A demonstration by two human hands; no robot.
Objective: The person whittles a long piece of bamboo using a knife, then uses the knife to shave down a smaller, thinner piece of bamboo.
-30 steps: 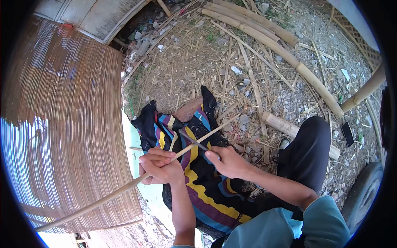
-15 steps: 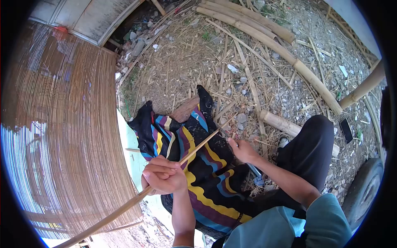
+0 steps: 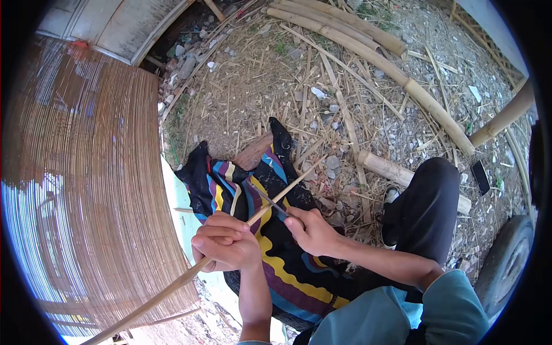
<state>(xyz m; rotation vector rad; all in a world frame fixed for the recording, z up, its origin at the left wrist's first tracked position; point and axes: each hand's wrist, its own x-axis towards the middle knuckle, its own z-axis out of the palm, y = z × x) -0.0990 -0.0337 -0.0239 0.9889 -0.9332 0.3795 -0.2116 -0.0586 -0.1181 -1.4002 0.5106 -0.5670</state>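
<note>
The stick point(image 3: 172, 285), pale and slender, slants through the lower half of the view, from its thick end near seven o'clock toward a thin tip a little to the right of centre. The left hand point(image 3: 229, 244), at seven o'clock, grips it with the fingers curled and pressed together around it. The right hand point(image 3: 313, 232), at five o'clock, is closed on the handle of a knife point(image 3: 279, 210), thumb laid along it; the lower fingers are mostly hidden, so I cannot tell exactly how they sit. The blade points toward ten o'clock and crosses the stick just beyond the left hand; whether its edge bites in is too small to tell. Beneath both hands spreads a striped cloth point(image 3: 277, 267), with a reddish-brown block point(image 3: 253, 152) at its far edge, toward eleven o'clock. A bent, dark-trousered knee point(image 3: 430, 198) rises at four o'clock, with a short bamboo piece point(image 3: 386, 168) beyond it. A reed screen point(image 3: 103, 184) fills nine o'clock, a phone point(image 3: 480, 177) lies out at three, and a tyre point(image 3: 507, 261) is at four.
</note>
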